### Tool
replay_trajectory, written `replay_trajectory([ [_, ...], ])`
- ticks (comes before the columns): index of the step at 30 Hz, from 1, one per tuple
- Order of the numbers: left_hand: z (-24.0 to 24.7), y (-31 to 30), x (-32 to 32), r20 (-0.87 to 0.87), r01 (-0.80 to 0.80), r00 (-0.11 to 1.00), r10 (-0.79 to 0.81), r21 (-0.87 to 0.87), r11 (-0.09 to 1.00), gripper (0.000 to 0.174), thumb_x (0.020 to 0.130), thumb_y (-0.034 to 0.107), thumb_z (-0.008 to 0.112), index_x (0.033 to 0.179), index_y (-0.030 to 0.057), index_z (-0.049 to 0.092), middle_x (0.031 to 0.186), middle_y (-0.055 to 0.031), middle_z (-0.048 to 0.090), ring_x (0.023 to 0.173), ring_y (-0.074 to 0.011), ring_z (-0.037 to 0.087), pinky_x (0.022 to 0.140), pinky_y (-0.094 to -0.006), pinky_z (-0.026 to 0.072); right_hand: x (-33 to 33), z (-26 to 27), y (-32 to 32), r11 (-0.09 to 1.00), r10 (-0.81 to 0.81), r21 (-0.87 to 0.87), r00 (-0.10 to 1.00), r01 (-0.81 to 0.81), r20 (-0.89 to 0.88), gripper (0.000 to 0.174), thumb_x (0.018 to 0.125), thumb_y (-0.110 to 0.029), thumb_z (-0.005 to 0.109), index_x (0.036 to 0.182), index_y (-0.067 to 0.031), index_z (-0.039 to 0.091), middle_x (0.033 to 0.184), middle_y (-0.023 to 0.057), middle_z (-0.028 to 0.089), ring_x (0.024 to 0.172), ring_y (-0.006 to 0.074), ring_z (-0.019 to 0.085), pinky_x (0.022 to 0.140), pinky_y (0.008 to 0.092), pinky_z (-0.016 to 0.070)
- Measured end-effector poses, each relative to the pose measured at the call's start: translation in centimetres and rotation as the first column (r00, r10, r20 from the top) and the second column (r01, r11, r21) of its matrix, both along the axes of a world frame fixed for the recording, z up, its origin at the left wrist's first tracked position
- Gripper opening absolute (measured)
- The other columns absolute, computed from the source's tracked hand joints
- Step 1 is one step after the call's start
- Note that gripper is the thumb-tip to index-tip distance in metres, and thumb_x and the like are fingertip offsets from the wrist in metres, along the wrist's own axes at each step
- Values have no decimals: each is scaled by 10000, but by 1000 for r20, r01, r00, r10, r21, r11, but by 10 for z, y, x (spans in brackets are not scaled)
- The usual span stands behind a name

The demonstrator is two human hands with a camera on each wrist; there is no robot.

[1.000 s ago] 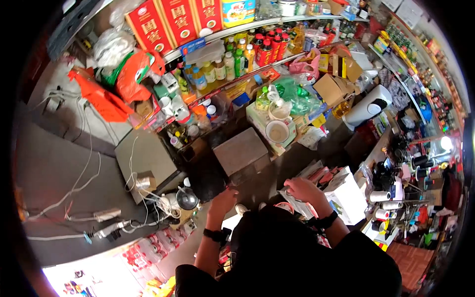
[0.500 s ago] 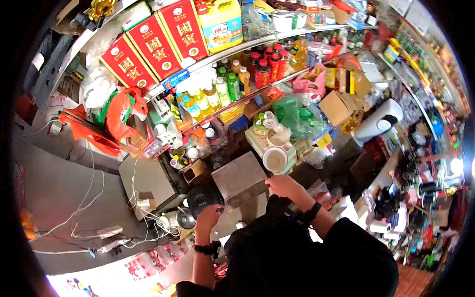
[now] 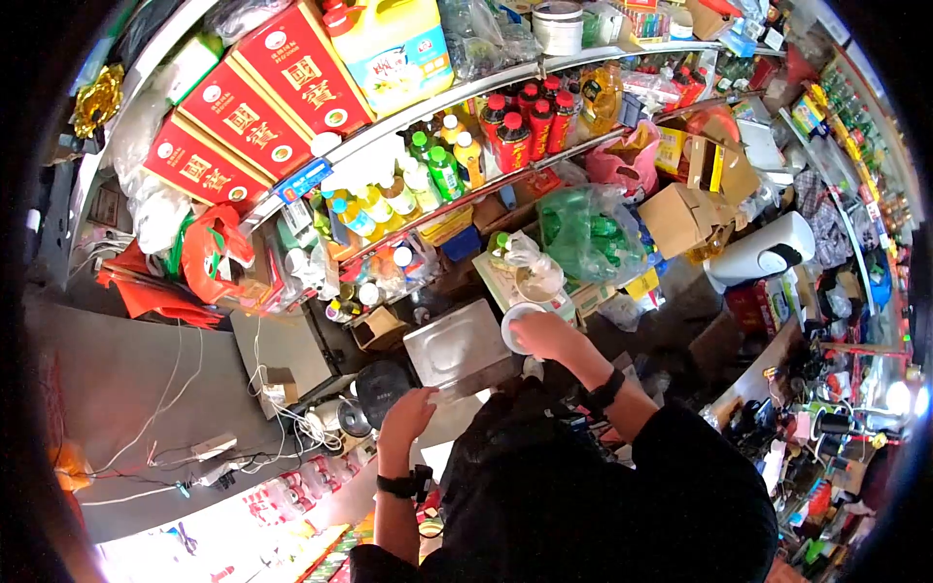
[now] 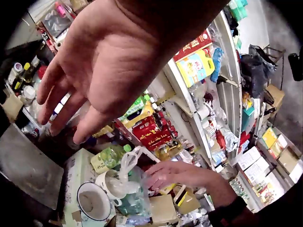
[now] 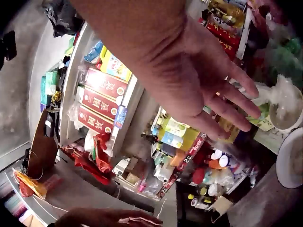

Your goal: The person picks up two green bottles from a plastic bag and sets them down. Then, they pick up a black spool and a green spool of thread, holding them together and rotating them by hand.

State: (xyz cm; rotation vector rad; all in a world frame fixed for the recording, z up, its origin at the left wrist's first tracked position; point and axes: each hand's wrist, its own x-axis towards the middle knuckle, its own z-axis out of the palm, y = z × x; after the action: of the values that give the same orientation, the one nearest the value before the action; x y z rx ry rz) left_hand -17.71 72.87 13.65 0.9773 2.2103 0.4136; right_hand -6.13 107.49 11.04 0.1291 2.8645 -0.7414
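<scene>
My left hand point(image 3: 410, 406) hovers open, fingers straight and spread, at the near edge of a flat grey metal tray point(image 3: 455, 342); it holds nothing point(image 4: 75, 80). My right hand point(image 3: 540, 333) reaches forward with fingers stretched out point(image 5: 215, 97), just over a white blue-rimmed bowl point(image 3: 513, 321) point(image 4: 92, 202) that sits right of the tray. I cannot tell whether it touches the bowl. Behind the bowl stands a cup with a knotted clear bag point(image 4: 116, 182) in it.
Shelves of drink bottles point(image 3: 437, 165), red boxes point(image 3: 243, 97) and a yellow oil jug point(image 3: 389, 44) fill the back. A black round pan point(image 3: 381, 384) lies left of the tray, with cables point(image 3: 292, 408) beside it. Green bagged bottles point(image 3: 583, 233) and cardboard boxes point(image 3: 680, 219) crowd the right.
My right hand has left the packets at the right and moved forward and left to the white bowl. My left hand stays by the tray's near edge. The head view has tilted toward the shelves.
</scene>
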Motion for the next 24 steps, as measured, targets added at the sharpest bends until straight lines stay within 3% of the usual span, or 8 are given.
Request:
replay_trajectory([
  [3,12,29,-12,15,39,999,-39,-15,999,371,920,149,625,1286,98,589,1164,-182,645,1100,-383,608,953,-452,491,12,-4,10,999,-3,53,1000,4,-14,170,891,-209,614,1008,-91,646,820,160,679,801,379,682,680,512,532],
  [7,-5,52,-29,4,117,993,-118,63,991,350,941,170,604,1284,105,596,1169,-187,638,1110,-393,598,952,-447,492,37,2,13,990,-72,138,955,33,288,189,895,-217,621,1024,-82,652,873,171,690,872,368,685,753,503,530],
  [11,-67,69,-41,-53,205,979,-199,180,962,336,922,191,591,1253,140,616,1098,-171,663,1005,-380,645,875,-479,525,79,7,47,989,-93,-72,928,128,361,261,884,-220,605,1098,-81,660,991,190,707,950,396,668,824,494,517],
  [14,-64,88,-41,-36,205,979,-202,201,958,336,917,177,571,1247,138,617,1096,-174,671,1022,-378,640,879,-482,524,111,-14,85,973,-211,188,848,134,487,256,878,-231,575,1074,-93,666,1032,187,701,987,403,661,831,517,524],
  [16,-72,100,-43,-6,208,977,-215,284,936,339,899,140,597,1238,127,620,1080,-173,671,1023,-381,634,885,-473,518,120,-11,107,956,-264,248,820,154,507,242,888,-232,559,1053,-90,665,1029,187,701,991,403,662,830,532,525],
  [20,-66,129,-39,19,193,975,-219,403,895,335,894,146,635,1226,114,620,1041,-177,661,1007,-388,626,868,-464,511,130,-26,170,930,-292,336,858,152,422,224,909,-253,534,1000,-87,653,990,194,701,951,417,669,787,554,531],
  [21,-56,137,-38,55,182,973,-223,404,896,326,889,137,620,1214,112,623,1043,-173,665,1014,-391,625,866,-477,509,122,-4,167,889,-397,313,902,333,168,214,920,-268,525,957,-96,647,905,194,698,869,433,671,728,560,528],
  [24,-73,152,-25,59,143,980,-189,452,881,317,893,153,607,1206,105,625,1022,-181,665,997,-396,629,852,-488,506,115,-35,216,874,-405,362,897,323,179,192,916,-263,540,912,-99,639,829,184,691,796,435,667,680,557,520],
])
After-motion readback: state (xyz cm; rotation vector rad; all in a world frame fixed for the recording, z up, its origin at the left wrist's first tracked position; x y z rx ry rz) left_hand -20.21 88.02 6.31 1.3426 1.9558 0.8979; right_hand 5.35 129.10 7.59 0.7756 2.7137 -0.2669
